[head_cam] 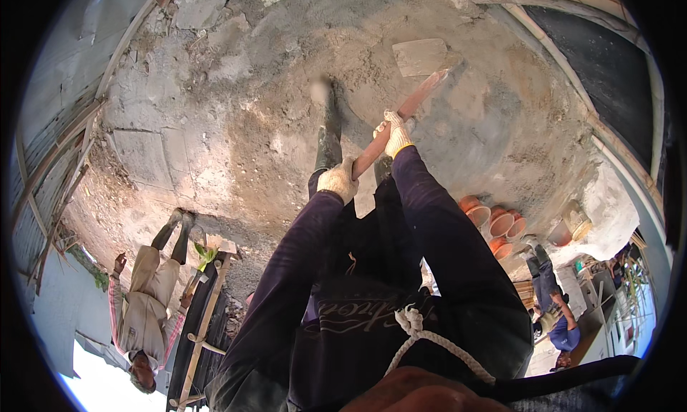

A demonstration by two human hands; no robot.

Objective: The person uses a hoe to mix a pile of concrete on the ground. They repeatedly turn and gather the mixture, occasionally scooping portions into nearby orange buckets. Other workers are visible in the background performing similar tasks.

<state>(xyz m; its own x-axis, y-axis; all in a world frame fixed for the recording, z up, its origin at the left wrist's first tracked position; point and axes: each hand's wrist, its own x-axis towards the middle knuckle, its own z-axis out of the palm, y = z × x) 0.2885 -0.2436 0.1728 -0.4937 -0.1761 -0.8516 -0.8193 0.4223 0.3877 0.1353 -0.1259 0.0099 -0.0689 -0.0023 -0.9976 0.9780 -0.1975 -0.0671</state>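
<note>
Both my hands wear knitted work gloves and grip one long, flat-sided wooden handle (424, 93), which slants up to the right. My left hand (337, 181) closes around its near end. Farther up the handle is my right hand (396, 133). A flat, mortar-coated blade (420, 57), apparently a shovel's or a hoe's, lies on the ground by the handle's far end; how the two join is not clear. Grey wet mortar (477, 106) spreads around the blade. My boots stand on the ground below the handle, one of them (328, 138) farther forward.
Several orange buckets (502, 224) stand at the right, with a mortar-stained bucket (577, 227) farther right. One person (147, 304) stands at the lower left beside a bamboo-framed dark panel (206, 315); another person (558, 321) is at the lower right. Bamboo poles (558, 58) border the upper right.
</note>
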